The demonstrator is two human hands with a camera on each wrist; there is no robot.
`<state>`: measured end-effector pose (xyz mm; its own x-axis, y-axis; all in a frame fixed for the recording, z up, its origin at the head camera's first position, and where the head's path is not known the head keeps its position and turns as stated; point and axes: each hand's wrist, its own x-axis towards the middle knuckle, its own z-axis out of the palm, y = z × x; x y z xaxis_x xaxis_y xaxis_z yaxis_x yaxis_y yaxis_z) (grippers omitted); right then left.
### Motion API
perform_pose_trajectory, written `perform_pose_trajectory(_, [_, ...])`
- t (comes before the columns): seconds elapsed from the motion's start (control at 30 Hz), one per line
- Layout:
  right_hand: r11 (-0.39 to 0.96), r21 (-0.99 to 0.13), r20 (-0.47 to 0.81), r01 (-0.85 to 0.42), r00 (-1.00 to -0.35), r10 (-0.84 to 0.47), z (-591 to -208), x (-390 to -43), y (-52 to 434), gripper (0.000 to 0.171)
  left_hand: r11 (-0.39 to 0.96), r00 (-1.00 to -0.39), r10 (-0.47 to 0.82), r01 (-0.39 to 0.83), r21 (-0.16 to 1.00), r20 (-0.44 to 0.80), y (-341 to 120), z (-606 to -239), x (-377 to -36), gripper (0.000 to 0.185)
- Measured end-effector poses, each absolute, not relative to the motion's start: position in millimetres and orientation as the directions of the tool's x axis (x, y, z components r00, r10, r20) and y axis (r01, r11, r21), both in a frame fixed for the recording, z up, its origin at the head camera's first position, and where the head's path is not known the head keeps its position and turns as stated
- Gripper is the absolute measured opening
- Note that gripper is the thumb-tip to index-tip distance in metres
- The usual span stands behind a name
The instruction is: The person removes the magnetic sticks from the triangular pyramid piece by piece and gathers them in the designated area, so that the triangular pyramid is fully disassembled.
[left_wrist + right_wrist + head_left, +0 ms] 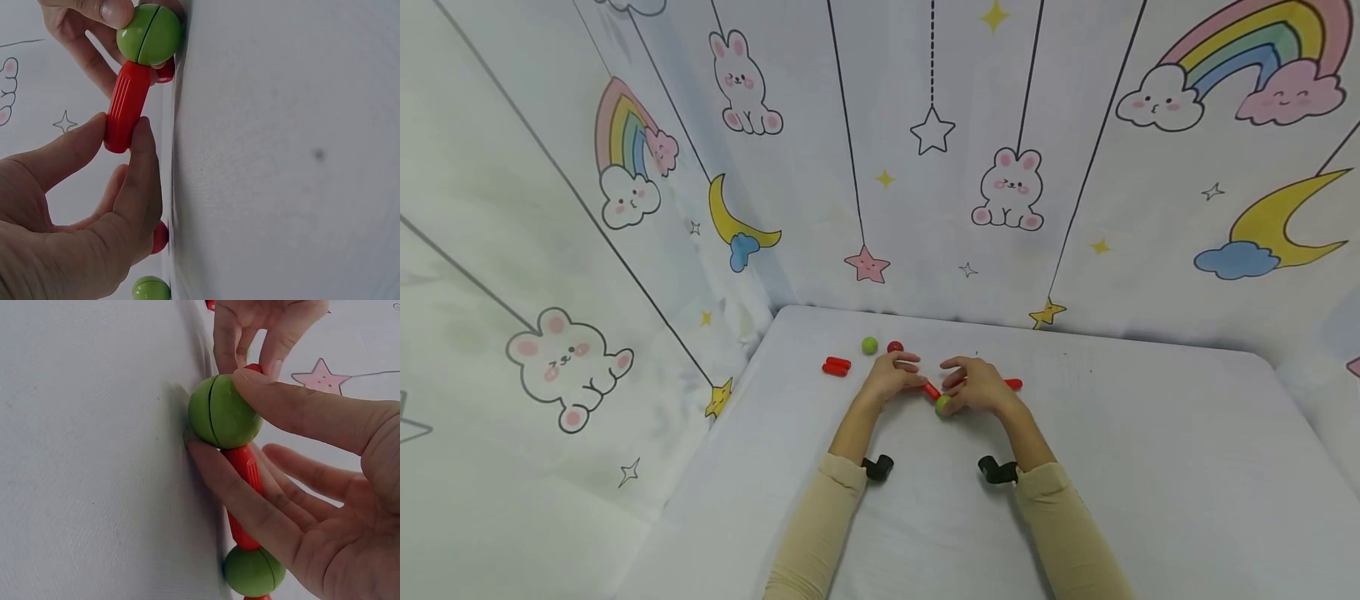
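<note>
My left hand (889, 378) pinches a short red ribbed rod (127, 107) between thumb and finger. My right hand (981, 385) holds a green ball (226, 414), which has a dark groove around it, between thumb and index finger. In the left wrist view the rod's upper end meets that ball. From the ball's other side, a second red rod (242, 534) runs behind the right fingers to another green ball (255, 572) in the right wrist view. Beyond that ball, a further red piece (1014, 384) shows past the right hand in the head view.
Two red rods (837, 367) lie side by side at the back left of the white table (1150, 467). Near them are a loose green ball (869, 345) and a red ball (895, 347), just behind the left hand. A printed cloth (805, 167) hangs behind the table.
</note>
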<state>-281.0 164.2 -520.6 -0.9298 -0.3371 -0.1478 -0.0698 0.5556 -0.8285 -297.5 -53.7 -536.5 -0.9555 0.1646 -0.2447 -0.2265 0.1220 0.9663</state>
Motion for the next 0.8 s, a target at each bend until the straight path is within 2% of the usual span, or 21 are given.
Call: perform_pose_trajectory(0.8, [0.618, -0.779, -0.15, -0.104, -0.926, -0.346, -523.5, -284.8, 161.1, 0.068, 0.157, -0.974, 0.109, -0.18, 0.971, -0.198, -56.7, -535.9, -297.5, 0.052])
